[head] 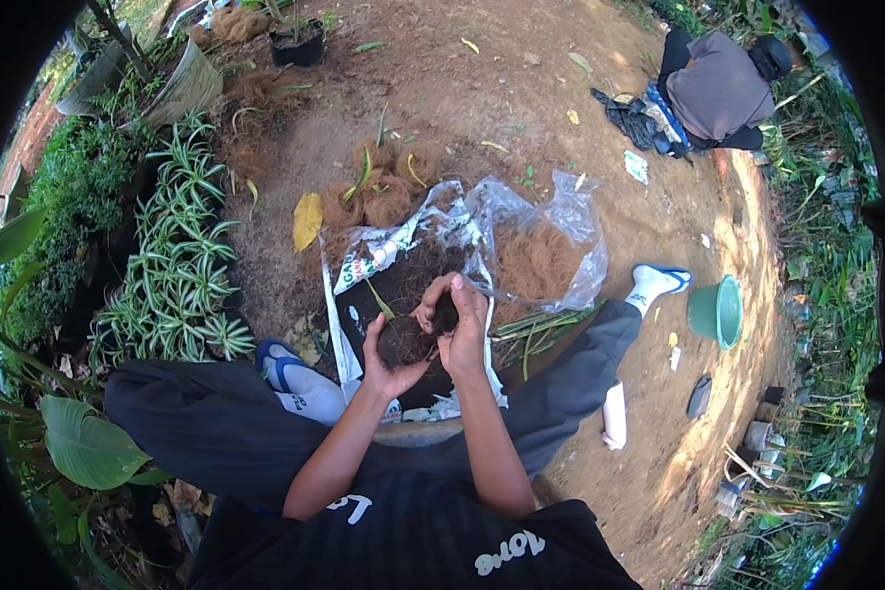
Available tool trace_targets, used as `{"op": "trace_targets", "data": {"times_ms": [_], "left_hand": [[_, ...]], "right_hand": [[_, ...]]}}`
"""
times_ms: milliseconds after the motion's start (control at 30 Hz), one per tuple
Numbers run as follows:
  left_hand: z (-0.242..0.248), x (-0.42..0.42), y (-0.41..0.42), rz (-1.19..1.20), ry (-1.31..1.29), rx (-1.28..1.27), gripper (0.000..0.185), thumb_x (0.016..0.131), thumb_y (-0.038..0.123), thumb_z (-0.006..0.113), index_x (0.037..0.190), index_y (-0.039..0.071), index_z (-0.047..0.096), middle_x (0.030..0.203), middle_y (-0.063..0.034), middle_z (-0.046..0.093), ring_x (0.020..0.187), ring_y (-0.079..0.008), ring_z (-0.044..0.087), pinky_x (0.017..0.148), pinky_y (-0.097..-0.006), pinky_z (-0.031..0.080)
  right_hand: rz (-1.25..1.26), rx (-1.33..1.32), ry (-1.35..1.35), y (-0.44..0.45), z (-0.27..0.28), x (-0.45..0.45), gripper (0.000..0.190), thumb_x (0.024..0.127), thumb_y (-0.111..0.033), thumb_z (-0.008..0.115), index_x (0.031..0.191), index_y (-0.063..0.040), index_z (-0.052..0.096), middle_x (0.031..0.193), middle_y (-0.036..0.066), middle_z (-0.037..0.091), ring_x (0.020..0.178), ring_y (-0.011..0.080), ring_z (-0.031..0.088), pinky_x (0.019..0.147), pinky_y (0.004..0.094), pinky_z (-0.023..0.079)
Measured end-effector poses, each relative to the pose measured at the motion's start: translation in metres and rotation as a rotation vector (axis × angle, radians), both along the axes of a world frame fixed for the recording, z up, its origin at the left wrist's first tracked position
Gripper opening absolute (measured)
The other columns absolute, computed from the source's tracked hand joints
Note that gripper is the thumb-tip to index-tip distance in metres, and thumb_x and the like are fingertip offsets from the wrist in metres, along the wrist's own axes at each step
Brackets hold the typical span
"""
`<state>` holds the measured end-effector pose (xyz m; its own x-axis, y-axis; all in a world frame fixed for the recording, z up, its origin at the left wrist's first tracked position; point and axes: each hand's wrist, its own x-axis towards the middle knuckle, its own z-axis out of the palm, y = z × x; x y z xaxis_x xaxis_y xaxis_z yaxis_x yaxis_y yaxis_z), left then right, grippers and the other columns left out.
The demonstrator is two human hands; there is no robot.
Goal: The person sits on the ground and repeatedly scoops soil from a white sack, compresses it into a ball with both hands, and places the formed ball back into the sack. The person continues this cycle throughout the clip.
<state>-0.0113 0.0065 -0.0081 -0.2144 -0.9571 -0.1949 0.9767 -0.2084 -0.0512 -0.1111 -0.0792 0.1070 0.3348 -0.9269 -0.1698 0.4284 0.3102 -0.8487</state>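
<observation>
My left hand [389, 369] cups the near side of a round, soil-filled nest of brown fibre [405, 341], its thumb and fingers spread around it. A narrow green leaf cutting [380, 301] with a pale edge slants up at the nest's far left side. Just above and to the right, my right hand [466, 317] curls around a clump of dark soil [446, 313]. Beneath both hands, dark potting soil [358, 295] lies on an opened white plastic sack [337, 332] that bears printing. Part of the nest is hidden by my right hand's fingers.
Several fibre balls with leaf cuttings [383, 195] sit beyond the sack. Right of it is a clear plastic bag of loose fibre [538, 258], with long cut leaves [546, 328] nearby. A green bucket [714, 311] stands farther right. Another person [719, 92] crouches far right. Striped plants [181, 258] grow left.
</observation>
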Motion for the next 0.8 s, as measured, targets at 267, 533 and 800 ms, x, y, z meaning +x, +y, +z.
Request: {"op": "trace_targets", "data": {"times_ms": [267, 533, 800], "left_hand": [[0.004, -0.001, 0.002, -0.009, 0.01, 0.09, 0.07, 0.095, 0.065, 0.058, 0.13, 0.005, 0.065, 0.127, -0.0119, 0.068, 0.119, -0.0262, 0.063, 0.107, -0.0422, 0.048], [0.0, -0.001, -0.001, 0.011, 0.084, 0.029, 0.065, 0.096, 0.063, 0.058, 0.118, 0.003, 0.065, 0.114, -0.0128, 0.069, 0.113, -0.026, 0.064, 0.107, -0.0415, 0.047], [0.01, -0.004, -0.002, 0.032, -0.017, 0.219, 0.063, 0.096, 0.06, 0.059, 0.121, 0.003, 0.065, 0.123, -0.0151, 0.067, 0.118, -0.029, 0.064, 0.113, -0.0446, 0.045]], "right_hand": [[0.002, -0.194, 0.051, -0.002, -0.004, 0.003, 0.051, 0.113, -0.044, 0.042, 0.095, 0.0, 0.06, 0.074, 0.006, 0.056, 0.063, 0.0124, 0.056, 0.066, 0.0292, 0.048], [0.022, -0.057, -0.06, 0.003, -0.007, -0.002, 0.055, 0.113, -0.049, 0.038, 0.095, -0.002, 0.057, 0.068, 0.008, 0.054, 0.06, 0.0176, 0.056, 0.058, 0.0315, 0.048], [0.012, -0.058, -0.148, 0.002, -0.004, 0.0, 0.055, 0.112, -0.049, 0.041, 0.102, 0.002, 0.06, 0.077, 0.01, 0.062, 0.069, 0.0175, 0.064, 0.068, 0.0314, 0.053]]}}
